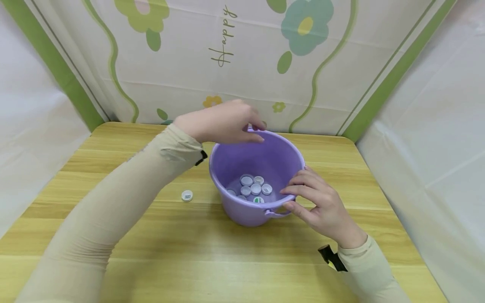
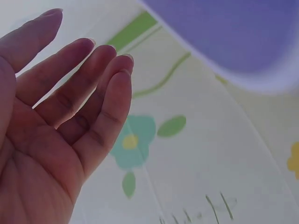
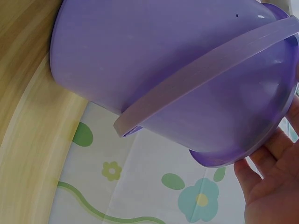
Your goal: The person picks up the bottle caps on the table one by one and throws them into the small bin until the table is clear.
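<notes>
A purple bucket (image 1: 242, 210) stands on the wooden table, with several small round white bottle caps (image 1: 255, 189) lying in its bottom. My right hand (image 1: 322, 206) grips the bucket's near right rim, fingers over the inside and thumb outside. Above the far left rim is my left hand (image 1: 227, 122), its fingers loosely extended; in the left wrist view nothing lies in its palm (image 2: 42, 154) and the bucket's edge is apart from the fingers. The bucket's handle (image 3: 201, 70) hangs down along its side in the right wrist view. One more white cap (image 1: 187, 195) lies on the table left of the bucket.
The pale wooden table (image 1: 212, 269) extends around the bucket. A white cloth backdrop (image 1: 182, 54) printed with flowers rises behind the table's far edge, and white sheets (image 1: 432, 139) hang at both sides.
</notes>
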The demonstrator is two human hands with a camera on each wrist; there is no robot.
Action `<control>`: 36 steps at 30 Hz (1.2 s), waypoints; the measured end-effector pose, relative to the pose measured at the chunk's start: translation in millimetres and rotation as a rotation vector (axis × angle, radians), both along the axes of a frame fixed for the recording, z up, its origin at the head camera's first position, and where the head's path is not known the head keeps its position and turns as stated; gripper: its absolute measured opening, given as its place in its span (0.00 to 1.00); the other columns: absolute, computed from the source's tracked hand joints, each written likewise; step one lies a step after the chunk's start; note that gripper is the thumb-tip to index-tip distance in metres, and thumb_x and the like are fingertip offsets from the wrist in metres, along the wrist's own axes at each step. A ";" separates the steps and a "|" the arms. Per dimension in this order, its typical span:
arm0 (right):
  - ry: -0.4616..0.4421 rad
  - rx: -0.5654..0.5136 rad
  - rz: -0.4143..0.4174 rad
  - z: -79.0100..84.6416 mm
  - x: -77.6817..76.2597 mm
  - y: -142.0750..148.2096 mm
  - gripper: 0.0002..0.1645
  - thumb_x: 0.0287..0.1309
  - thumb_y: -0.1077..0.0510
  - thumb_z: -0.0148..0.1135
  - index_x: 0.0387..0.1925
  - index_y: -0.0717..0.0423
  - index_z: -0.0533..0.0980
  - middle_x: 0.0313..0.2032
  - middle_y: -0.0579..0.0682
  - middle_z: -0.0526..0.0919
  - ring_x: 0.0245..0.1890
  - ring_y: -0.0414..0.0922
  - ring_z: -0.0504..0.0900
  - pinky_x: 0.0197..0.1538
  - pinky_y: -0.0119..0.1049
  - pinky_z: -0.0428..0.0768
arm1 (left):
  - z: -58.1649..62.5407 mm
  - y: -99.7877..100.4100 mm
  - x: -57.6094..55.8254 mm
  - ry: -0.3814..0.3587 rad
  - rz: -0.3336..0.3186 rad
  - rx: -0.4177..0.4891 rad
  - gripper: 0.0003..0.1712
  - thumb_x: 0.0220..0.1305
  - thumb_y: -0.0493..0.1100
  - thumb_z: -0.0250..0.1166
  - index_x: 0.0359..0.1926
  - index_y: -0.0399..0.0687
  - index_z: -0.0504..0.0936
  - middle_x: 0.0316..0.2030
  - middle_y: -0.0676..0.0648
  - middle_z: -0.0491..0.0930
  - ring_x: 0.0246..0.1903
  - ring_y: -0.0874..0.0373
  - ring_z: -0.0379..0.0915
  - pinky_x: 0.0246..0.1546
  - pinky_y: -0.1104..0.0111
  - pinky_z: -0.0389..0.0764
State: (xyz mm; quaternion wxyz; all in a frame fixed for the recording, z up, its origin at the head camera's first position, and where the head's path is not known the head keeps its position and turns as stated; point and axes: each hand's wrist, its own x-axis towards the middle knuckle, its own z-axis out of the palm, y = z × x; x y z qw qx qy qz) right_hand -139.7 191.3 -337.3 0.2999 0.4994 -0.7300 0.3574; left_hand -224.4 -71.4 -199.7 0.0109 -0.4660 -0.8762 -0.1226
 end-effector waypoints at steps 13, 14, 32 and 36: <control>0.001 -0.006 -0.005 -0.7 0.4 0.4 0.22 0.68 0.44 0.60 0.36 0.60 0.84 0.35 0.52 0.82 0.41 0.53 0.77 0.64 0.48 0.67 | -14.6 -88.2 12.6 0.028 0.196 0.116 0.13 0.62 0.41 0.71 0.47 0.43 0.88 0.39 0.47 0.84 0.31 0.60 0.79 0.35 0.65 0.80; 0.002 -0.005 -0.006 -0.6 0.5 0.3 0.22 0.68 0.44 0.60 0.36 0.60 0.84 0.35 0.52 0.81 0.41 0.53 0.77 0.64 0.48 0.67 | -17.8 -93.4 14.2 0.026 0.207 0.117 0.12 0.63 0.41 0.71 0.47 0.43 0.88 0.39 0.47 0.84 0.31 0.60 0.79 0.35 0.65 0.80; 0.006 -0.007 -0.012 -1.4 0.4 0.5 0.22 0.68 0.44 0.60 0.36 0.60 0.84 0.35 0.52 0.81 0.40 0.52 0.77 0.64 0.47 0.67 | -101.4 -148.1 26.1 -0.186 0.313 0.019 0.16 0.63 0.43 0.70 0.50 0.41 0.86 0.43 0.47 0.84 0.31 0.64 0.77 0.36 0.64 0.80; 0.001 -0.006 -0.008 -1.3 0.2 0.5 0.22 0.67 0.44 0.60 0.36 0.60 0.84 0.35 0.52 0.81 0.40 0.53 0.76 0.64 0.48 0.67 | -123.9 -148.7 27.8 -0.219 0.302 0.006 0.17 0.62 0.43 0.71 0.49 0.40 0.86 0.44 0.46 0.85 0.32 0.64 0.76 0.37 0.64 0.80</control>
